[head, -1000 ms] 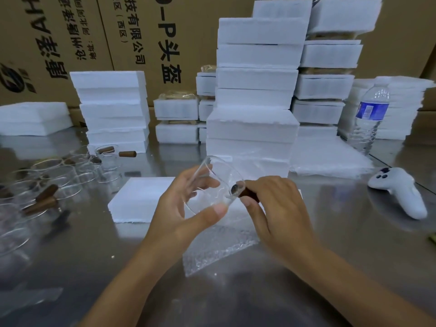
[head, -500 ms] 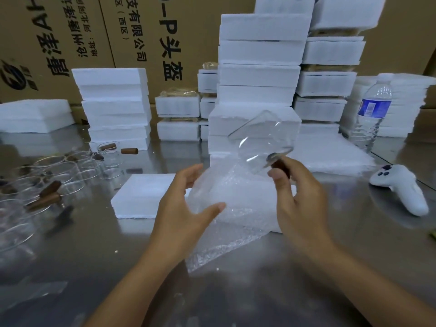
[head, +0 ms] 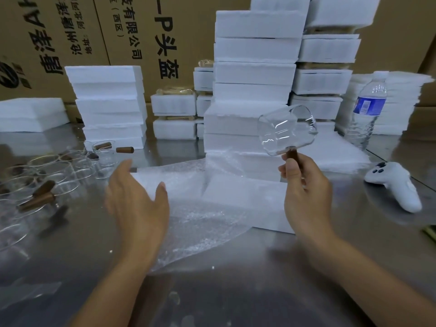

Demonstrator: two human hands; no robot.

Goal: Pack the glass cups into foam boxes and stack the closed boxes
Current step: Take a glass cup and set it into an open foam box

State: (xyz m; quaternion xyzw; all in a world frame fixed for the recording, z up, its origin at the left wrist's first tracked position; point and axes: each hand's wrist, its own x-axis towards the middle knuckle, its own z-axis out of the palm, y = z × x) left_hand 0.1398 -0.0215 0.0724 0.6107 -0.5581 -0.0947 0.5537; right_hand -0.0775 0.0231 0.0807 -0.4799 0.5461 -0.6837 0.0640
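Note:
My right hand (head: 304, 190) grips the dark wooden handle of a clear glass cup (head: 285, 131) and holds it up, tilted on its side, in front of the central stack of foam boxes (head: 254, 74). A bubble-wrap bag (head: 200, 215) lies flat on the steel table, partly over a flat white foam piece (head: 245, 201). At the bag's left edge my left hand (head: 135, 201) hovers with straight fingers, holding nothing. Several more glass cups with wooden handles (head: 49, 182) stand at the left of the table.
White foam boxes are stacked at the back left (head: 108, 105), centre and right (head: 328, 53), in front of brown cartons. A water bottle (head: 368, 109) stands at the right beside a pile of thin foam sheets (head: 398, 102). A white handheld controller (head: 396, 185) lies at the right.
My right hand pulled the cup out of the bubble-wrap bag and raised it to the right. My left hand let go of the cup and bag, which dropped flat on the table.

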